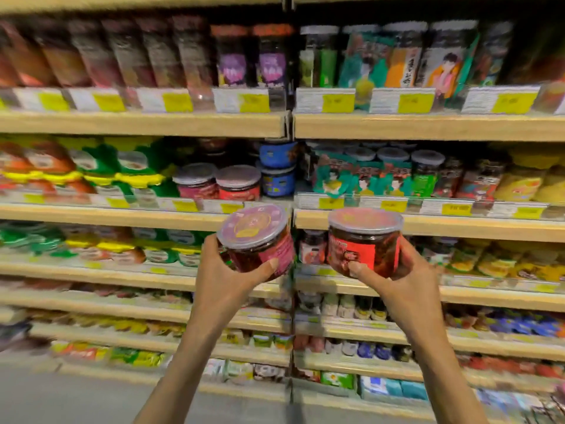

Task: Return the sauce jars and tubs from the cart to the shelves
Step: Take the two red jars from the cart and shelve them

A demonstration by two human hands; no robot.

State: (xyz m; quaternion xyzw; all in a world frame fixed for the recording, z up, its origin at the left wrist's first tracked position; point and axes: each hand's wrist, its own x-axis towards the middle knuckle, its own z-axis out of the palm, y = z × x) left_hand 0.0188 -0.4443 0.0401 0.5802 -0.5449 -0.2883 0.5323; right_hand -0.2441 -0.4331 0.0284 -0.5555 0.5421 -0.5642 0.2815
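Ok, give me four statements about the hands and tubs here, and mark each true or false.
1. The left hand holds a pink-labelled tub. True.
2. The right hand is empty. False: it holds a red-labelled tub.
3. A stack of blue tubs stands on the shelf above the hands. True.
4. The two held tubs have no lids. False: both have clear lids on.

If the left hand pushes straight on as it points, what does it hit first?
Probably the shelf edge just above the pink tub the left hand holds, then the shelved tubs behind it. Depth is unclear.
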